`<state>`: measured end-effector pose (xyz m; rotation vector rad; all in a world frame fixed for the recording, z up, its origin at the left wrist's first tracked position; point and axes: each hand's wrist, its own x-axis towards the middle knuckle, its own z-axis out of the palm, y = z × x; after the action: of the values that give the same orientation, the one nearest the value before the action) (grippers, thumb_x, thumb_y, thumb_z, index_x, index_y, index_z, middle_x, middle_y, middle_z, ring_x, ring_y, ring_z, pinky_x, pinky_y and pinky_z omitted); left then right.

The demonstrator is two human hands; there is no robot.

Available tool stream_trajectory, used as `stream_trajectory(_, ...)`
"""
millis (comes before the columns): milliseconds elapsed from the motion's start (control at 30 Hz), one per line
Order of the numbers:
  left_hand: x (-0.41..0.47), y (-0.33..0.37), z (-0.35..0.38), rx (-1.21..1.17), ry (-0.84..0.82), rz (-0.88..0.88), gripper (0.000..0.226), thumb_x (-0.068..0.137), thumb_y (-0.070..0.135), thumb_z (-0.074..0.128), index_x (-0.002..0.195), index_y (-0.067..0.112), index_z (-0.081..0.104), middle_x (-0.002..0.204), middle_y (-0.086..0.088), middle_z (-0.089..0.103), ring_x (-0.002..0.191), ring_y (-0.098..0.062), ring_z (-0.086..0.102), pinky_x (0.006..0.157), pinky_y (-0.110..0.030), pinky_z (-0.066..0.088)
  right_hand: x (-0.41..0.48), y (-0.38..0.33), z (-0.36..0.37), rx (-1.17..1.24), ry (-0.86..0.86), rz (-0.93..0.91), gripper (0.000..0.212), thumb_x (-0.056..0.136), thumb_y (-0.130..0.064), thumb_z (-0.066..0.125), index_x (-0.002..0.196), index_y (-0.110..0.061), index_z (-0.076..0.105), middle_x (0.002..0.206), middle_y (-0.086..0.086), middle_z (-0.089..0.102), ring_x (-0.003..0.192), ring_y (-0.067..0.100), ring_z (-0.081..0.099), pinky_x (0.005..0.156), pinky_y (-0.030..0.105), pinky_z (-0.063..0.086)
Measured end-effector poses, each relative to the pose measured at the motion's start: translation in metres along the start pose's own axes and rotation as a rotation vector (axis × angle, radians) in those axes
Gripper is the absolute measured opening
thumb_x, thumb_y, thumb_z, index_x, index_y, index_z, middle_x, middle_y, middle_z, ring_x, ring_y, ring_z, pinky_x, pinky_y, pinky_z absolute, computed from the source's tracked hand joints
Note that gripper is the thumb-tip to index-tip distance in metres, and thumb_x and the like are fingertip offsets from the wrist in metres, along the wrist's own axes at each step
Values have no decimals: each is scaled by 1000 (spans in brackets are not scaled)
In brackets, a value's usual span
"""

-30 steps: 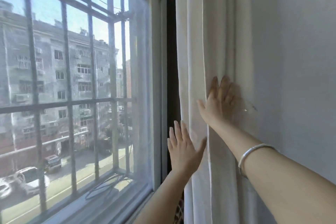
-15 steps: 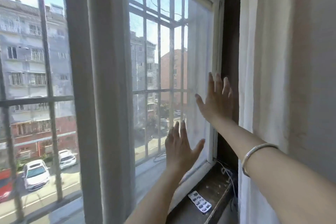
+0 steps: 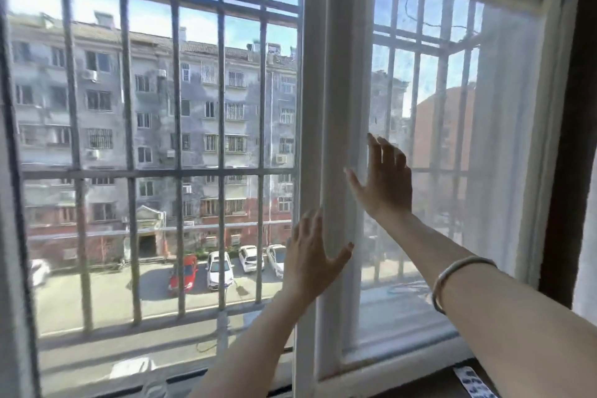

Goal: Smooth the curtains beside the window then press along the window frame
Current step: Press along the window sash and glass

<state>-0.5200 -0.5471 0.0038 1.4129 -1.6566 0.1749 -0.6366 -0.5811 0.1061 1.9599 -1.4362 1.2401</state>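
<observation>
Daylight fills the window ahead of me: blue sky, a grey apartment block (image 3: 155,126) across the street, and parked cars (image 3: 223,265) lined up below, one of them red. Metal security bars (image 3: 176,139) run in a grid outside the glass on both panes.

The white window frame (image 3: 326,90) has a thick vertical post standing between the left pane and the right sash, and this post is where both my hands are. My left hand (image 3: 311,255) is lower down, open with the fingers spread and pointing up, the palm laid flat against the left side of the post; the thumb sticks out to the right across the post's face. My right hand (image 3: 384,181) is higher and just to the right, also open and flat, fingers loosely spread upward. Its thumb reaches left toward the post, while the palm seems to sit at the inner edge of the right sash; I cannot tell whether it is pressing the frame or the glass. Neither hand is gripping anything.

A silver bangle (image 3: 452,278) circles my right forearm, which crosses the lower right of the view. A sheer white curtain (image 3: 504,145) hangs over the right part of the right pane, well apart from both hands. At the bottom right, on the dark sill (image 3: 429,381), the corner of a pill blister pack (image 3: 473,383) shows.
</observation>
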Motion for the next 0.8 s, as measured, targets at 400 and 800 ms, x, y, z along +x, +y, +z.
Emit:
stream_trajectory(400,-63,-99,-148,271,185,-200,73,83,48,55,137,9,25,147,-14,30,131,-28,31,106,-42,31,-24,-174,24,277,-135,-254,69,90,-43,46,146,-16,17,148,11,28,133,33,28,106,46,31)
stream_trajectory(800,-100,-212,-260,312,258,-389,86,71,64,34,141,17,20,152,-7,21,136,-24,24,110,-39,25,-44,-347,55,318,-171,-465,65,90,-44,46,143,-14,23,145,12,31,130,32,32,102,40,34)
